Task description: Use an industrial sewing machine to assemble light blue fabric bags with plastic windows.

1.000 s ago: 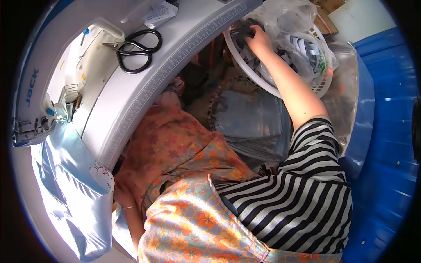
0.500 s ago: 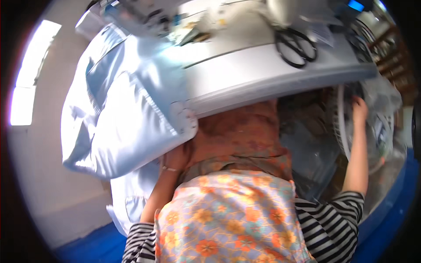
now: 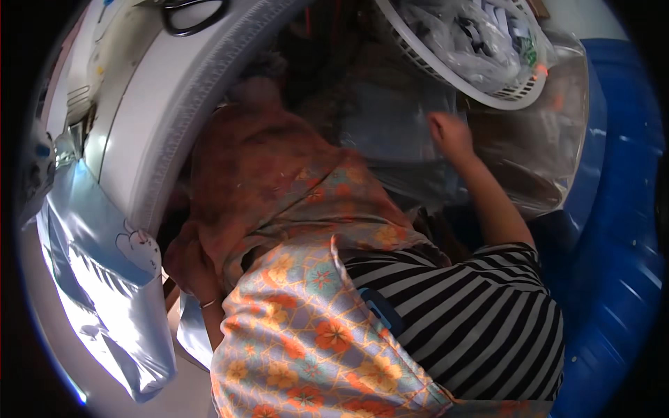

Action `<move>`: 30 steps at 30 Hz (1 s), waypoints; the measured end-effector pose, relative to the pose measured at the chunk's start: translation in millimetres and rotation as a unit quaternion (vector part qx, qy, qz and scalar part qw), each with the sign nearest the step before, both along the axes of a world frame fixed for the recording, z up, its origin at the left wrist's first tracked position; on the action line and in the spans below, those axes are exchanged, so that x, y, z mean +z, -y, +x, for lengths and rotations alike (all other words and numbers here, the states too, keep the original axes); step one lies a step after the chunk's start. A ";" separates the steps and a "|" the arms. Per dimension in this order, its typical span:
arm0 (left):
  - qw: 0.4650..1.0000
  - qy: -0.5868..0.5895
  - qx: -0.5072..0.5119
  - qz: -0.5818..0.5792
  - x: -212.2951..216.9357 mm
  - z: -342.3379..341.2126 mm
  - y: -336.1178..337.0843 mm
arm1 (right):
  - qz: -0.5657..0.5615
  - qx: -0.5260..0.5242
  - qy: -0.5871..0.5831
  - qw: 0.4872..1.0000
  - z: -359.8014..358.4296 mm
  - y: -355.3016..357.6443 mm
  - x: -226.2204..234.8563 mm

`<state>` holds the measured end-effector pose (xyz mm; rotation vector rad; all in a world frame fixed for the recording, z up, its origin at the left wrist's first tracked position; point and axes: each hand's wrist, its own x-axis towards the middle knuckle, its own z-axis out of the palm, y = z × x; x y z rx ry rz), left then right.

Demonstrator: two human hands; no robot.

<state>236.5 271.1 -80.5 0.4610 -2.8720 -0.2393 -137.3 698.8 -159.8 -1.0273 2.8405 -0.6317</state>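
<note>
My right hand (image 3: 451, 136) is closed, its fingers curled in. It hangs over clear plastic bags (image 3: 394, 122), just below a white plastic basket (image 3: 446, 78). What its fingers hold, if anything, is hidden. Down in shadow at the left, my left hand (image 3: 189, 263) rests against the orange floral apron (image 3: 279, 279) on my lap, its fingers not clearly visible. Close by it, shiny pale blue satin fabric (image 3: 104, 279) with a white rabbit patch (image 3: 139, 249) drapes off the table.
The white table (image 3: 150, 118) has a ruler-marked edge. Black-handled scissors (image 3: 195, 17) lie on it. Crumpled clear bags (image 3: 474, 42) fill the basket. A large clear plastic bag (image 3: 536, 150) stands beside a blue plastic surface (image 3: 613, 244) at the right.
My view has turned to the right. My right hand has come out of the basket and is now nearer to me, below its rim. The left hand stays low beside the satin.
</note>
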 end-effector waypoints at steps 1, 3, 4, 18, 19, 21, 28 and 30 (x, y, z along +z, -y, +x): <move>1.000 0.001 -0.027 0.000 5.4 -14.6 -3.7 | 0.023 -0.072 0.008 0.997 11.2 -34.7 -38.3; 0.998 -0.001 -0.017 0.055 4.4 -17.3 -7.2 | 0.039 -0.134 0.021 0.990 13.9 -80.7 -87.9; 0.994 -0.004 -0.004 0.109 4.5 -13.8 -7.4 | 0.102 -0.238 0.047 0.965 16.4 -93.3 -102.5; 0.970 0.002 0.044 0.238 41.4 -37.3 -38.1 | -0.538 -0.282 0.466 0.643 15.0 30.1 37.0; 0.973 -0.002 0.034 0.230 46.2 -48.5 -41.6 | -0.542 -0.276 0.464 0.644 18.2 41.0 54.4; 0.966 -0.004 -0.007 0.258 40.9 -60.2 -39.6 | -0.628 -0.197 0.498 0.564 28.9 61.9 87.9; 0.931 -0.132 -0.175 0.292 101.2 -174.8 -82.3 | -0.402 0.333 0.571 0.633 61.4 138.1 280.2; 0.926 -0.133 -0.164 0.313 133.2 -176.4 -84.7 | -0.458 0.313 0.453 0.698 56.4 143.7 328.6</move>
